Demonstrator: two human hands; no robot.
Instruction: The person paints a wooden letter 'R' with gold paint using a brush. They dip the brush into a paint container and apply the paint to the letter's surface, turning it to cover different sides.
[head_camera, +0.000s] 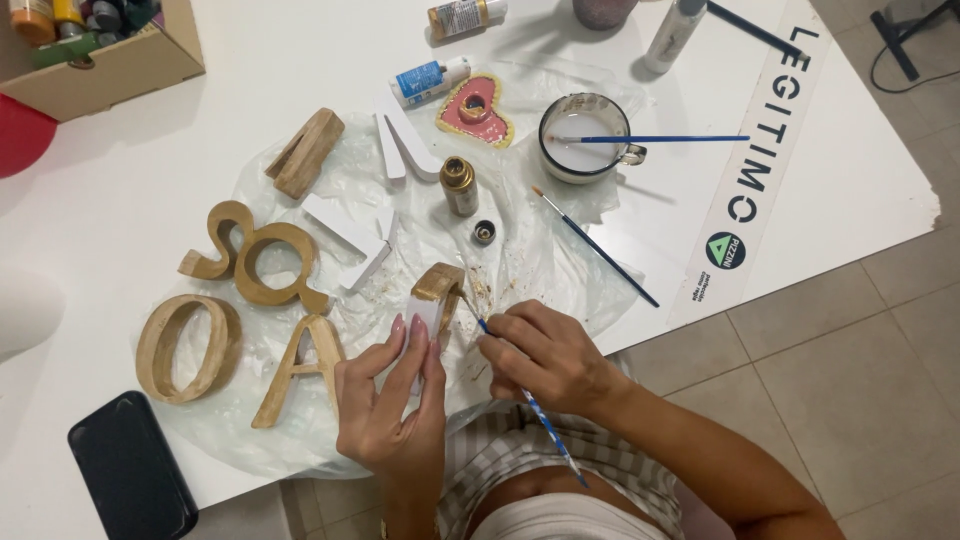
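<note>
White worktop (140, 170) here, with a clear plastic sheet (540, 270) spread across the middle. Straight on the worktop: a cardboard box (110, 70) at the top left corner, a dark phone (130, 468) near the front edge, a long white sign strip (765, 150) on the right, plus a white paint bottle (672, 35).

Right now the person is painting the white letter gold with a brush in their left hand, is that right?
Not quite. The head view shows the blue-handled brush in the right hand; the left hand holds the partly gold letter being painted.
</note>
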